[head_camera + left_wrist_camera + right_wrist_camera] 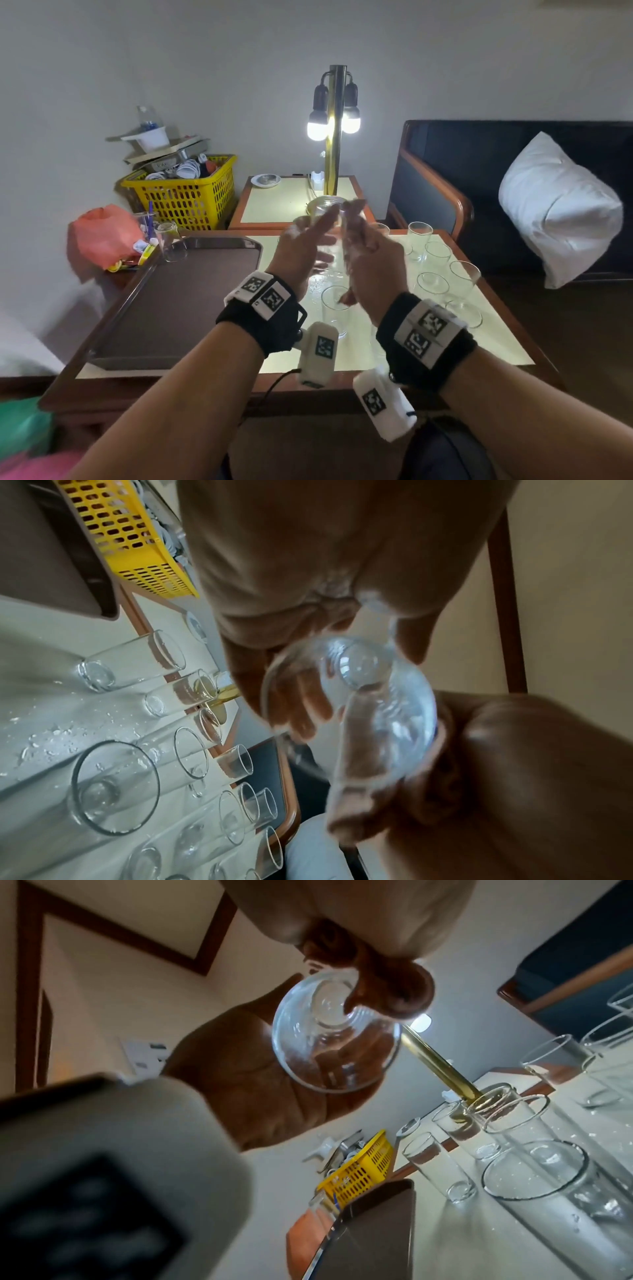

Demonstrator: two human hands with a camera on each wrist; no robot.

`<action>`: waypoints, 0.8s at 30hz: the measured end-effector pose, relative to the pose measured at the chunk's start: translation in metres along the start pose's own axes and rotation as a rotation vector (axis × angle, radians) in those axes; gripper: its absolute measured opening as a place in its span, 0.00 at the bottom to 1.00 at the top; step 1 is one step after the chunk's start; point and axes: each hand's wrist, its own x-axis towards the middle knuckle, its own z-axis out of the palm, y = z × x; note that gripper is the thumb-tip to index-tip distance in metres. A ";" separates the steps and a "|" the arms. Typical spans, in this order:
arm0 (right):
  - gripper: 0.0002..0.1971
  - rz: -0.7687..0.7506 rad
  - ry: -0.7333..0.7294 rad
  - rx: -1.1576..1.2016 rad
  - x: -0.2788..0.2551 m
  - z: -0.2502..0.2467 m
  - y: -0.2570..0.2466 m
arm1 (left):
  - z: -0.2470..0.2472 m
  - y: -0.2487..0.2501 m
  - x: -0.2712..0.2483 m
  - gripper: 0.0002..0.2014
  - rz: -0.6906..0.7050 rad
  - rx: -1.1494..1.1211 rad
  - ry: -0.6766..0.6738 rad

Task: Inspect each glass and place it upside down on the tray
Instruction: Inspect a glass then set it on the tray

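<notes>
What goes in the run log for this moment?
step: inspect | held glass: raised before lamp | right hand: grips it | left hand: open, fingers against it | tray: empty | other glasses: upright on table

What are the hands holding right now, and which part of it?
One clear glass, raised between both hands: the right hand grips its side near the base, the left hand rests open fingers against its other side.
</notes>
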 end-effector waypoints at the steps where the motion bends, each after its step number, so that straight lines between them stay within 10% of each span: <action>1: 0.19 -0.010 -0.042 -0.014 -0.007 0.001 -0.002 | 0.000 0.001 0.000 0.26 0.015 -0.025 0.037; 6: 0.18 0.019 0.066 -0.030 0.013 -0.008 0.000 | 0.002 -0.001 -0.003 0.28 -0.090 0.028 -0.146; 24: 0.17 0.015 0.071 -0.021 0.009 -0.004 0.001 | 0.002 -0.005 0.001 0.36 0.006 0.037 -0.048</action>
